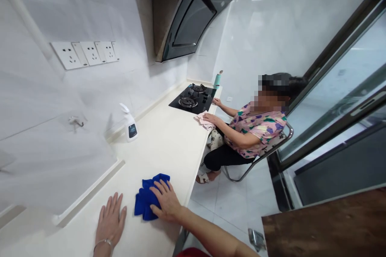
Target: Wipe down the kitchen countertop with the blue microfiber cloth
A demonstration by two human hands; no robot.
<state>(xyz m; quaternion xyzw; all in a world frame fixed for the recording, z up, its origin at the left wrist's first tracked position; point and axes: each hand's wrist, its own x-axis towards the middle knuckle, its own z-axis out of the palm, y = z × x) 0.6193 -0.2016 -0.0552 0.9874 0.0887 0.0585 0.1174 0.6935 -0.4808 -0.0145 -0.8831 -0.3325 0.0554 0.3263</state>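
A crumpled blue cloth lies on the white countertop. My right hand rests palm down on the cloth's right part, fingers spread over it and thumb apart. Left of the cloth, my left hand lies flat on the counter with its fingers stretched out and nothing in them. A bracelet circles the left wrist. Farther along the counter, near the wall, stands a white spray bottle with a dark label.
A seated person at the counter's right edge rests one hand on a pink cloth. Beyond are a black gas hob and a green bottle. The range hood hangs above. A raised ledge borders the counter's left side.
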